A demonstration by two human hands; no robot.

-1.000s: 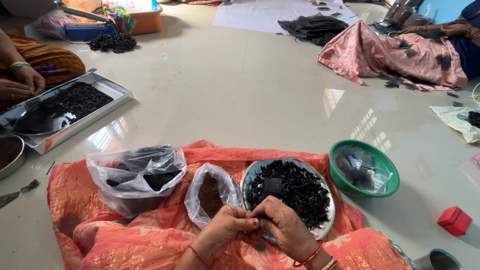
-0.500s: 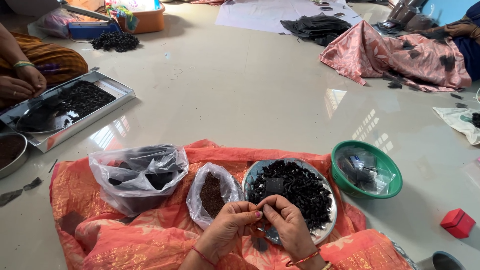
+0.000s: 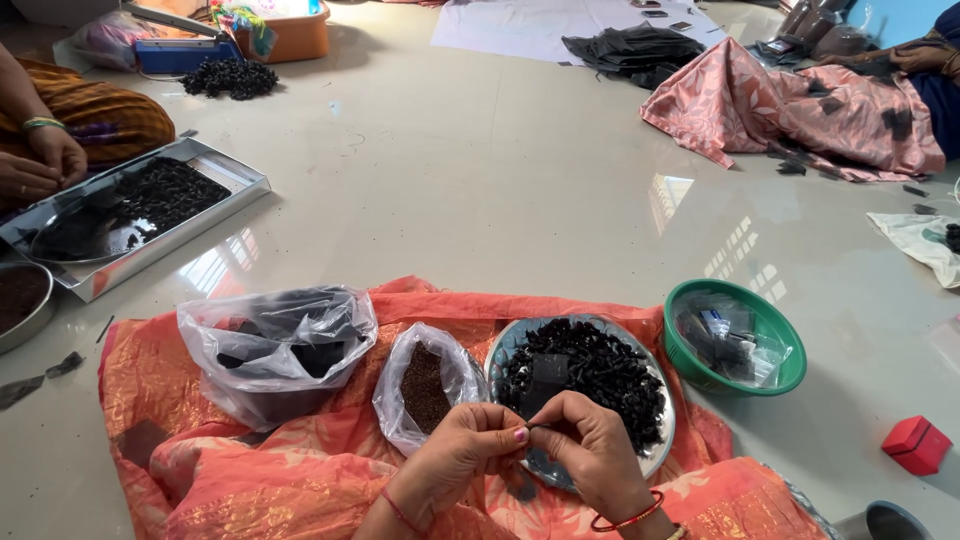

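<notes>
Both hands meet at the lower centre of the frame, the left hand (image 3: 462,447) and right hand (image 3: 592,450) with fingertips pinched together (bangles on both wrists), forearms entering from the bottom edge.

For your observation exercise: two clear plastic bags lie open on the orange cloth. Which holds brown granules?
The smaller bag, beside the metal plate; the larger bag holds black pieces.

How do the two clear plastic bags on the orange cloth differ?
The larger bag, farther left, holds flat black pieces; the smaller bag, beside the metal plate, holds brown granular stuff. The larger bag slumps wide, the smaller stands narrow. Both are open-topped, on the orange cloth.
</notes>
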